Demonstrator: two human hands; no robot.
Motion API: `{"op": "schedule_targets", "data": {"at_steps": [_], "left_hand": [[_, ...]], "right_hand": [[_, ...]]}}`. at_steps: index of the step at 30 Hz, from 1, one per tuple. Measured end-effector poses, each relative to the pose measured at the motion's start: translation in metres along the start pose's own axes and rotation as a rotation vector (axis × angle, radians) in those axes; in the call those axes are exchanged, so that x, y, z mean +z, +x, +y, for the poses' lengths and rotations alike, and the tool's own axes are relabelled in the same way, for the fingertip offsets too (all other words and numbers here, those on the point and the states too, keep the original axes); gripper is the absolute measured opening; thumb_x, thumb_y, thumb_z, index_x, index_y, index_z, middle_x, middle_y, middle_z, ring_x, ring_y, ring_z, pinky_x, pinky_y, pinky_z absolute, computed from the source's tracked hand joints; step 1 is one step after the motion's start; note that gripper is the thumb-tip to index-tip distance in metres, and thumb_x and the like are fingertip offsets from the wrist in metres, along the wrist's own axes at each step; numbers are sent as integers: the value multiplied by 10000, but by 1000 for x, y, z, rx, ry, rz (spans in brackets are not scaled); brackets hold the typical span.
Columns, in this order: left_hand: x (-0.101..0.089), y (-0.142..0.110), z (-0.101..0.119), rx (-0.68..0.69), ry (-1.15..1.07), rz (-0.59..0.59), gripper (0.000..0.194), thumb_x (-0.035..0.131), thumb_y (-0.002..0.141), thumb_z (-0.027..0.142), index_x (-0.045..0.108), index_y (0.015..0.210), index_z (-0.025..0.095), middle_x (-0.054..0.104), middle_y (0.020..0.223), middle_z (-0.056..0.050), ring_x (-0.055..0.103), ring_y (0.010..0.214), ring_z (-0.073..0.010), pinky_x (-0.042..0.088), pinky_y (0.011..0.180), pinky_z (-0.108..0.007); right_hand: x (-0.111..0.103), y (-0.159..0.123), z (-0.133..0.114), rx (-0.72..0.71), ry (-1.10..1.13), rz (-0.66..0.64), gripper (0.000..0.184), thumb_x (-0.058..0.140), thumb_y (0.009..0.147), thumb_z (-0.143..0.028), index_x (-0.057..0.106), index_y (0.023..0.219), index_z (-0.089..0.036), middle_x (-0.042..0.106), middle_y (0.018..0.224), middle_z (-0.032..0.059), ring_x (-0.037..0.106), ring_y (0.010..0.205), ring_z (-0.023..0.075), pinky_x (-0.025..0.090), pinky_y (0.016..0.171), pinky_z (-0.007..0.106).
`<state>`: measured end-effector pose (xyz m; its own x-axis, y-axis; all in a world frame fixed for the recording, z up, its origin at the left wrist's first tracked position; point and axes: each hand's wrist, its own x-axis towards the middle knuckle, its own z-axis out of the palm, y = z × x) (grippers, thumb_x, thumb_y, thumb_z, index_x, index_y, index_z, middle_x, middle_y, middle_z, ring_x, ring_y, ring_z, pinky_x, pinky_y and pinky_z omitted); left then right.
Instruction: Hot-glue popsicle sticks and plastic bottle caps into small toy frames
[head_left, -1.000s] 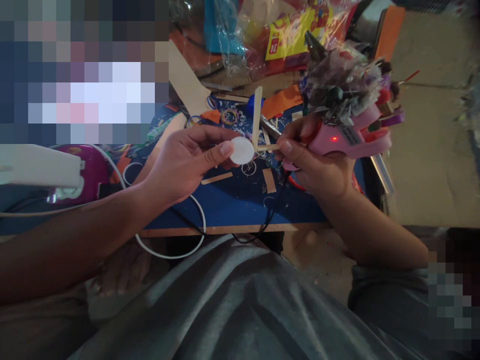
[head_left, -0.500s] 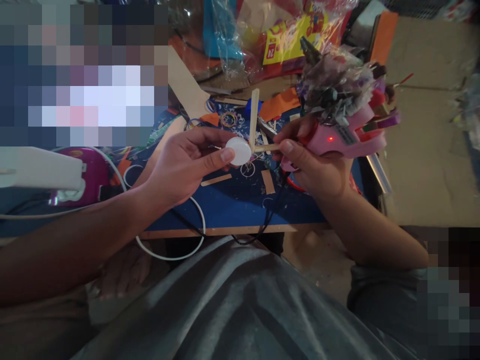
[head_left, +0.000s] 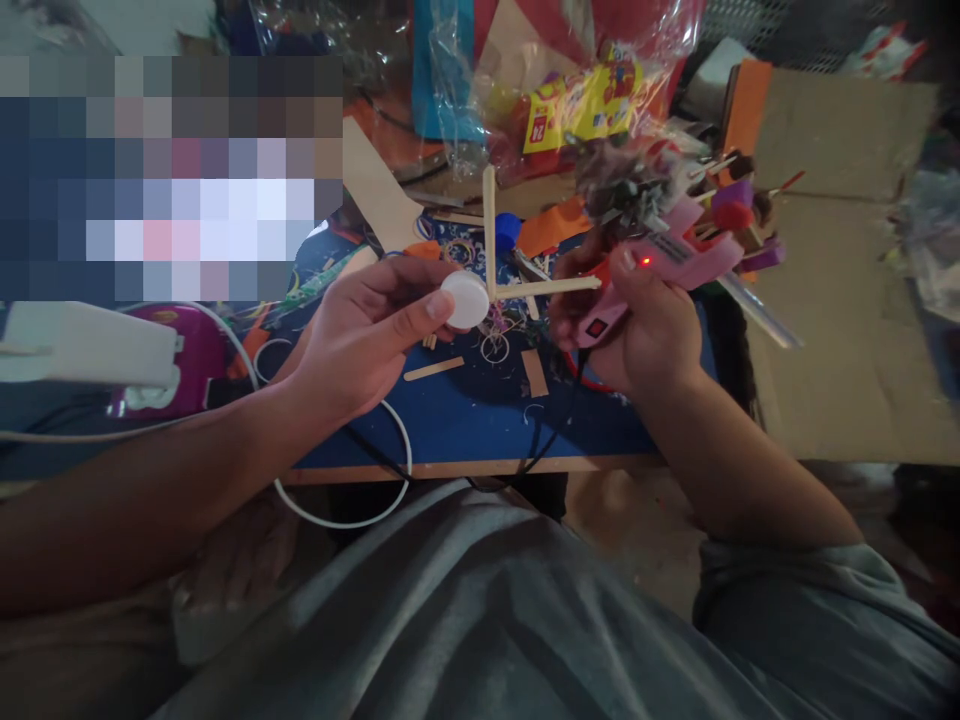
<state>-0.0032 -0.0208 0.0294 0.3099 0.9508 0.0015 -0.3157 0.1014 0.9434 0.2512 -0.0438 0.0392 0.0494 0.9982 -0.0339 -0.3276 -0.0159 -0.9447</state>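
The left hand (head_left: 352, 330) pinches a white disc (head_left: 465, 299) above the blue tabletop (head_left: 480, 430), beside two wooden sticks (head_left: 490, 230) meeting at its right. The right hand (head_left: 664, 325) has its grip wrapped around a pink glue gun (head_left: 679, 240). Steadying seems in hand; the next move calls for sparing the thin sticks.

Between the white cable (head_left: 409, 444) and black cord (head_left: 559, 427), the surface (head_left: 480, 428) is leaving room near its front edge; beyond, rubber bands (head_left: 459, 251) are cluttering it, and the glue gun (head_left: 679, 251) is obstructing the right.
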Motion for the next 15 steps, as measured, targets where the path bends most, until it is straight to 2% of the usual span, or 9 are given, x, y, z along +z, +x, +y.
{"op": "schedule_targets", "data": {"at_steps": [2,3,6,8,10,12,15], "left_hand": [[0,0,0,7,-5,-2,517,1160,762,571,906,1077,249,901,1004,-34,810,791,-151,689,681,-265],[0,0,1,14,-10,2,529,1164,753,576,904,1074,246,900,1001,-33,811,795,-151,687,678,-262],[1,-1,2,13,-23,15,548,1178,725,577,907,1062,243,900,1004,-30,816,810,-149,690,681,-252],[2,-1,3,11,-31,12,522,1179,728,569,916,1048,253,896,981,-17,810,794,-135,696,692,-242],[3,-1,2,20,-48,-5,454,1173,751,547,931,1025,277,892,946,-1,802,767,-119,699,688,-227],[3,-1,1,26,-61,-24,382,1163,782,511,946,1015,301,898,948,5,801,758,-111,697,675,-217],[2,-1,-1,15,-49,-25,366,1158,793,497,950,1023,303,909,992,-5,810,770,-114,697,680,-219]], "right_hand": [[-1,0,0,41,17,6,379,991,810,-539,743,961,-295,741,773,17,689,646,225,377,459,309],[-1,0,0,52,18,-3,365,993,804,-504,746,959,-285,737,741,8,651,603,202,383,470,300],[-5,4,2,35,-7,-50,384,1032,785,-453,741,958,-270,742,753,-18,671,623,173,498,547,297],[-7,7,4,10,-44,-92,437,1060,811,-524,740,980,-279,728,769,-28,712,669,183,569,599,321],[-8,8,5,11,-69,-160,495,1050,843,-637,732,1009,-296,704,750,-29,730,689,206,593,608,348],[-8,8,5,46,-55,-232,531,1027,850,-703,718,1025,-308,678,712,-29,725,681,221,561,568,348],[-6,5,2,119,-34,-267,548,1032,836,-699,687,1019,-315,657,687,-45,655,614,189,472,505,304]]}}
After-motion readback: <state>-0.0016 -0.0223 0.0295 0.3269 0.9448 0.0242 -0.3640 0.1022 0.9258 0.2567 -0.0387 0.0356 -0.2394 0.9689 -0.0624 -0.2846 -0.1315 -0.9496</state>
